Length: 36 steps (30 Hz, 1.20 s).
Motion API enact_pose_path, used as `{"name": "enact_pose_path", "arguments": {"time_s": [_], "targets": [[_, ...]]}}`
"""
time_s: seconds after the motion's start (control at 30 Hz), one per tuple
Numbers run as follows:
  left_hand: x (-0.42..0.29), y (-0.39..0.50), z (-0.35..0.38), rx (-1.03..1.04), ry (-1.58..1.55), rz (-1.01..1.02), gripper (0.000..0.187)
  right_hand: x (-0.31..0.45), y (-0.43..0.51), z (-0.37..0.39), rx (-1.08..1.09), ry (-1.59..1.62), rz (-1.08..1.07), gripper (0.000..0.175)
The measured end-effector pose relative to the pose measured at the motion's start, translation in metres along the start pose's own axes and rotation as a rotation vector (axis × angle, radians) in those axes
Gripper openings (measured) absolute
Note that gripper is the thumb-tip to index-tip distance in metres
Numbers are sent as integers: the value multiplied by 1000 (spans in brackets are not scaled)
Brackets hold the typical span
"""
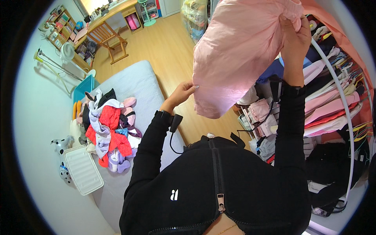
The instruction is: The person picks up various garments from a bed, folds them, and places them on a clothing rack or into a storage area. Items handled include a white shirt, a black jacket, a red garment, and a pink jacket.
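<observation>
A pale pink fabric garment [235, 55] hangs spread out in front of me, over the floor. High on the right, my right hand [295, 35] grips its gathered, bunched end. My left hand [183, 92] pinches the garment's left edge between thumb and fingers. The garment's far end runs out of the top of the view. To the right stands an open wardrobe with many hanging clothes [332, 108], and folded clothes [260, 114] are stacked on a rack below my right forearm.
On the bed [144, 76] at the left lies a heap of mixed clothes [108, 129], with a white plastic lid [83, 170] and a teal bin [83, 88] beside it. A curved white pole [343, 97] crosses the wardrobe's front. A wooden chair [105, 36] stands farther off.
</observation>
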State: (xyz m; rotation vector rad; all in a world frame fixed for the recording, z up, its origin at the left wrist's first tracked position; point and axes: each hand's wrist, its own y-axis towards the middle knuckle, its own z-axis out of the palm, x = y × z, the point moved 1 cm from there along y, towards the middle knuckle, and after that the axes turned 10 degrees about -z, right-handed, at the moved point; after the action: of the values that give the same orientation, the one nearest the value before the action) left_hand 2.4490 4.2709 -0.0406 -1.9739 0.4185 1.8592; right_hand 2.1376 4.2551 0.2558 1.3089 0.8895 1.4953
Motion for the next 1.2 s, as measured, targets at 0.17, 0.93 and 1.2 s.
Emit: {"name": "enact_pose_path", "arguments": {"time_s": [0.17,0.93,1.2], "targets": [[-11,-8,19,-206,41,104,32,-3,10,-9,-170,-158,-14,19],[-50,-53,-7,226,-689,-130,58,-125,-31,-69,340,-950,161,52],[-128,-79,-16,182,-338,38,86,-159,-245,-149,718,-874,856,56]]}}
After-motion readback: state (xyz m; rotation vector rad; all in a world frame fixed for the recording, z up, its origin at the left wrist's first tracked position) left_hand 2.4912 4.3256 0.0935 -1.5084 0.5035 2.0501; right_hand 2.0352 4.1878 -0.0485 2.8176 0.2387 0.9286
